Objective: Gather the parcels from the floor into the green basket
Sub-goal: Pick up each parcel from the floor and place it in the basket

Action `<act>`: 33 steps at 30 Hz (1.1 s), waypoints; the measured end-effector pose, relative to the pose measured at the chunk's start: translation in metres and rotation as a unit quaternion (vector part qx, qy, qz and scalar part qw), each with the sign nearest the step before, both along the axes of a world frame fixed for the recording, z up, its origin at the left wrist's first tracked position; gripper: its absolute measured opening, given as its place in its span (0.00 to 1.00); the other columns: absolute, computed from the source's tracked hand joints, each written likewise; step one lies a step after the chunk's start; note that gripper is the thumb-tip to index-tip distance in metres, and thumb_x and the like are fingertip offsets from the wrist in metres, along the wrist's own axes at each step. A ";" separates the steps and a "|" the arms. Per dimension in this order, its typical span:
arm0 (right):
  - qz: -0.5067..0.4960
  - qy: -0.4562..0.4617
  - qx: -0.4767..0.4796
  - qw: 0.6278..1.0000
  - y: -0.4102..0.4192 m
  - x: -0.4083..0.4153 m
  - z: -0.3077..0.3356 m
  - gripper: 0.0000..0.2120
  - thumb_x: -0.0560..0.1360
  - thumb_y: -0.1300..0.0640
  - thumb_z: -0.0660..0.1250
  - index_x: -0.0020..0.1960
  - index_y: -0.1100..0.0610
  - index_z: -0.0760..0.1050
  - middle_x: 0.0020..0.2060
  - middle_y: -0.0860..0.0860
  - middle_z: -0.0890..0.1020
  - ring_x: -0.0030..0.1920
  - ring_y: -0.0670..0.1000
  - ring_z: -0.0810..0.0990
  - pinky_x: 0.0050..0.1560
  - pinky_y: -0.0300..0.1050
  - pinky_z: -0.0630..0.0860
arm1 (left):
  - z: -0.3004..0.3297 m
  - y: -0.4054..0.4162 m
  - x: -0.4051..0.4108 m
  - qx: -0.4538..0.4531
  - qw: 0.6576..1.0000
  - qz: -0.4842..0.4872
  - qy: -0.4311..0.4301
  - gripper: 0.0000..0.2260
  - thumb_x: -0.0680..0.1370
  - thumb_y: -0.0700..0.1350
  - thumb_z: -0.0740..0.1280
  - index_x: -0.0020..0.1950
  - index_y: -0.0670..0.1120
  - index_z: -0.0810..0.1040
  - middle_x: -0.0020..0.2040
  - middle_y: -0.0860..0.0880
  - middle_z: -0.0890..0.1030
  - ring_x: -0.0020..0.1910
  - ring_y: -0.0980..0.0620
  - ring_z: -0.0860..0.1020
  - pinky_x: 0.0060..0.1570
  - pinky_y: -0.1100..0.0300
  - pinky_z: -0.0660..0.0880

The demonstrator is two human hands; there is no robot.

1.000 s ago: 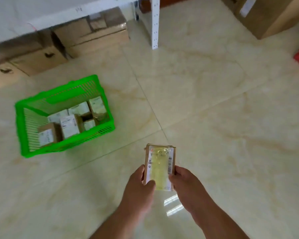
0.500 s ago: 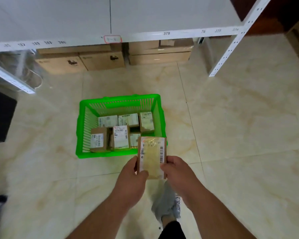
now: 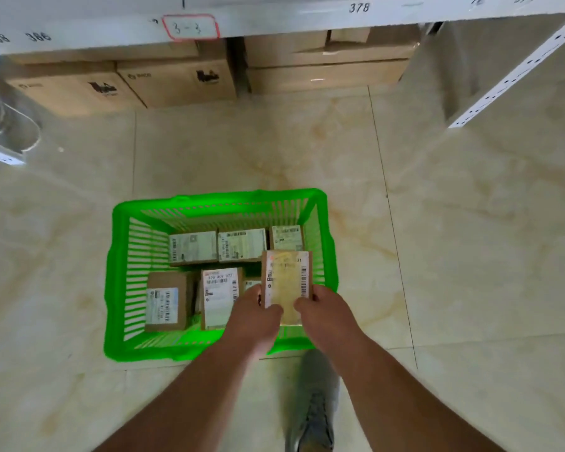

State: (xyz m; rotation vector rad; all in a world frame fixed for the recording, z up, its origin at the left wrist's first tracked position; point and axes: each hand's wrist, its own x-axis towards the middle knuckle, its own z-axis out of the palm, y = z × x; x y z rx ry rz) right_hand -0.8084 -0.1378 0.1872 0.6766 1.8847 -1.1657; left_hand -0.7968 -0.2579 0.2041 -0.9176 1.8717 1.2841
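Left hand (image 3: 253,316) and right hand (image 3: 323,313) clamped on labelled parcel (image 3: 287,282), above green basket (image 3: 118,272) already holding several parcels; release pending, none visible on floor (image 3: 470,256).

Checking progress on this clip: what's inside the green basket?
Five labelled parcels lie in the green basket. The held parcel and both hands cover a sixth and the near right corner.

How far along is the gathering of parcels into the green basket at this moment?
Done: at least five labelled cardboard parcels already lie inside the green plastic slatted basket. In hand: the left hand and right hand together hold one more brown taped parcel over the basket's near right corner, not yet released. Left: setting it down; no loose parcels show on the visible cream tiled floor.
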 end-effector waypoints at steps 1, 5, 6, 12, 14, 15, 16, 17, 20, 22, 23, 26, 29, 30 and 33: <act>0.003 -0.004 0.011 1.000 -0.002 -0.007 -0.014 0.19 0.75 0.56 0.63 0.66 0.53 0.77 0.59 0.52 0.83 0.47 0.50 0.79 0.31 0.35 0.67 | -0.015 -0.001 -0.006 0.001 1.000 0.006 -0.006 0.14 0.80 0.38 0.63 0.62 0.53 0.77 0.55 0.53 0.82 0.42 0.63 0.76 0.34 0.65 0.69; 0.002 -0.004 0.046 0.999 -0.011 -0.029 -0.071 0.17 0.75 0.55 0.64 0.62 0.56 0.78 0.57 0.54 0.83 0.45 0.51 0.80 0.32 0.37 0.69 | -0.078 -0.004 -0.026 0.007 1.000 0.016 -0.010 0.14 0.77 0.39 0.63 0.60 0.52 0.80 0.54 0.53 0.83 0.46 0.56 0.80 0.43 0.61 0.78; 0.008 -0.005 0.052 0.999 -0.015 -0.033 -0.083 0.17 0.75 0.55 0.63 0.63 0.56 0.78 0.57 0.54 0.83 0.47 0.53 0.81 0.33 0.37 0.70 | -0.092 -0.005 -0.029 0.011 1.000 0.006 -0.008 0.17 0.76 0.39 0.63 0.61 0.51 0.81 0.56 0.52 0.85 0.49 0.53 0.82 0.49 0.57 0.81; -0.012 0.016 0.076 0.997 -0.029 -0.029 -0.109 0.21 0.72 0.55 0.63 0.65 0.54 0.76 0.59 0.52 0.82 0.52 0.53 0.80 0.43 0.40 0.76 | -0.117 -0.007 -0.020 0.045 0.999 0.016 0.012 0.20 0.77 0.39 0.63 0.65 0.57 0.78 0.56 0.57 0.81 0.48 0.58 0.78 0.47 0.61 0.76; -0.025 0.044 0.089 0.995 -0.030 -0.017 -0.094 0.19 0.74 0.57 0.64 0.65 0.53 0.75 0.56 0.49 0.81 0.48 0.49 0.76 0.35 0.33 0.69 | -0.105 -0.010 -0.004 0.052 0.998 0.031 0.015 0.23 0.77 0.38 0.65 0.61 0.65 0.74 0.53 0.62 0.81 0.48 0.64 0.78 0.49 0.67 0.74; -0.025 0.058 0.105 0.992 -0.032 -0.008 -0.084 0.18 0.75 0.56 0.64 0.64 0.51 0.76 0.55 0.48 0.81 0.47 0.49 0.75 0.35 0.33 0.68 | -0.097 -0.016 0.007 0.051 0.998 0.031 0.005 0.24 0.78 0.37 0.65 0.62 0.67 0.70 0.53 0.63 0.80 0.49 0.67 0.77 0.50 0.72 0.73; -0.025 0.069 0.119 0.990 -0.034 0.000 -0.075 0.17 0.75 0.55 0.64 0.64 0.50 0.76 0.55 0.48 0.82 0.47 0.49 0.75 0.39 0.37 0.70 | -0.088 -0.022 0.020 0.048 0.999 0.022 -0.006 0.26 0.79 0.38 0.65 0.67 0.66 0.67 0.58 0.63 0.79 0.54 0.68 0.77 0.55 0.72 0.73; -0.025 0.072 0.126 0.989 -0.037 0.010 -0.067 0.19 0.74 0.53 0.64 0.65 0.49 0.75 0.58 0.48 0.82 0.49 0.50 0.77 0.44 0.41 0.72 | -0.078 -0.030 0.032 0.039 0.999 0.014 -0.011 0.27 0.79 0.39 0.66 0.73 0.62 0.66 0.66 0.59 0.77 0.62 0.64 0.76 0.63 0.67 0.72; 0.011 0.044 0.112 0.993 -0.065 0.032 -0.043 0.30 0.71 0.47 0.61 0.73 0.48 0.68 0.70 0.50 0.76 0.66 0.52 0.76 0.66 0.51 0.73 | -0.068 -0.073 0.058 -0.009 0.998 0.062 0.004 0.25 0.79 0.40 0.67 0.76 0.52 0.69 0.73 0.50 0.75 0.68 0.56 0.73 0.70 0.56 0.69; 0.026 0.051 0.085 0.995 -0.090 0.039 -0.032 0.32 0.70 0.44 0.61 0.74 0.47 0.67 0.71 0.48 0.74 0.70 0.50 0.73 0.71 0.54 0.69 | -0.061 -0.106 0.061 -0.052 0.991 0.118 0.019 0.23 0.78 0.41 0.67 0.74 0.50 0.72 0.70 0.48 0.77 0.67 0.54 0.76 0.69 0.54 0.71; 0.031 0.053 0.065 0.996 -0.103 0.041 -0.029 0.32 0.70 0.44 0.61 0.74 0.47 0.67 0.71 0.48 0.74 0.70 0.48 0.73 0.72 0.53 0.68 | -0.061 -0.122 0.060 -0.077 0.987 0.141 0.020 0.22 0.79 0.41 0.67 0.74 0.48 0.72 0.69 0.48 0.78 0.67 0.52 0.76 0.70 0.52 0.70; 0.061 0.040 -0.004 0.997 -0.146 0.040 -0.024 0.29 0.72 0.46 0.62 0.73 0.48 0.69 0.69 0.47 0.76 0.68 0.44 0.74 0.71 0.49 0.69 | -0.065 -0.162 0.052 -0.128 0.977 0.171 0.002 0.21 0.79 0.39 0.65 0.72 0.45 0.74 0.67 0.46 0.80 0.63 0.47 0.79 0.59 0.58 0.75; 0.087 -0.033 -0.041 0.995 -0.184 0.027 -0.031 0.21 0.76 0.54 0.63 0.70 0.52 0.73 0.65 0.50 0.79 0.63 0.47 0.78 0.61 0.41 0.72 | -0.075 -0.185 0.043 -0.150 0.977 0.150 -0.019 0.17 0.73 0.44 0.64 0.61 0.46 0.81 0.53 0.47 0.85 0.46 0.47 0.81 0.38 0.63 0.71; 0.091 -0.050 -0.041 0.994 -0.195 0.023 -0.033 0.17 0.77 0.56 0.63 0.64 0.53 0.77 0.58 0.51 0.82 0.58 0.49 0.80 0.53 0.42 0.73 | -0.081 -0.190 0.042 -0.155 0.978 0.140 -0.021 0.18 0.71 0.47 0.63 0.59 0.47 0.82 0.52 0.46 0.85 0.46 0.46 0.82 0.40 0.63 0.72; 0.103 -0.074 -0.012 0.992 -0.222 0.017 -0.048 0.09 0.75 0.59 0.62 0.37 0.51 0.69 0.33 0.48 0.72 0.33 0.47 0.71 0.30 0.39 0.64 | -0.097 -0.201 0.042 -0.163 0.979 0.103 -0.061 0.18 0.70 0.45 0.66 0.59 0.47 0.81 0.56 0.43 0.85 0.53 0.41 0.83 0.46 0.60 0.75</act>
